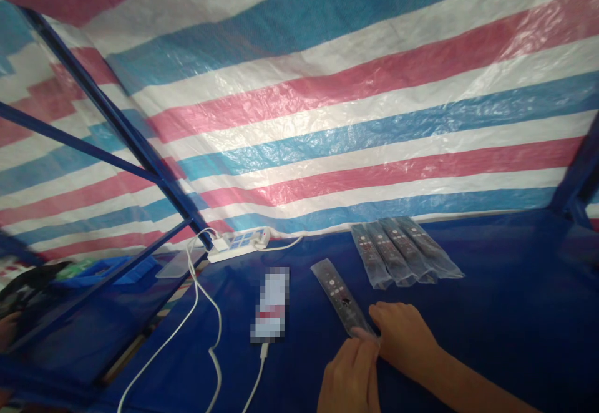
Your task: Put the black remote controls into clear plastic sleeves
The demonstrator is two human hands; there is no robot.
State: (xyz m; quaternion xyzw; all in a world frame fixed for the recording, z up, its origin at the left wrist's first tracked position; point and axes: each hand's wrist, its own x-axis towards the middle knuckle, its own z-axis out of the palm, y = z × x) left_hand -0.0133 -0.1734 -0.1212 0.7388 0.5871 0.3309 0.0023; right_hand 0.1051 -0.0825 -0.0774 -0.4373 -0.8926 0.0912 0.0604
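Note:
A dark remote control in a clear plastic sleeve point(337, 291) lies slanted on the blue table. My left hand point(350, 375) pinches the near end of that sleeve. Close beside it, my right hand point(405, 335) has its fingers curled at the same end, near the sleeve's right edge; what its fingertips hold, if anything, is hidden. Farther back, several bagged remotes point(397, 247) lie side by side, their sleeves overlapping.
A phone point(272, 304) with a white charging cable point(264, 352) lies left of the remote. Behind it is a white power strip point(238, 244). Blue frame bars and a blue tray point(112, 271) stand at the left. A striped tarp point(327, 113) hangs behind the table point(515, 288).

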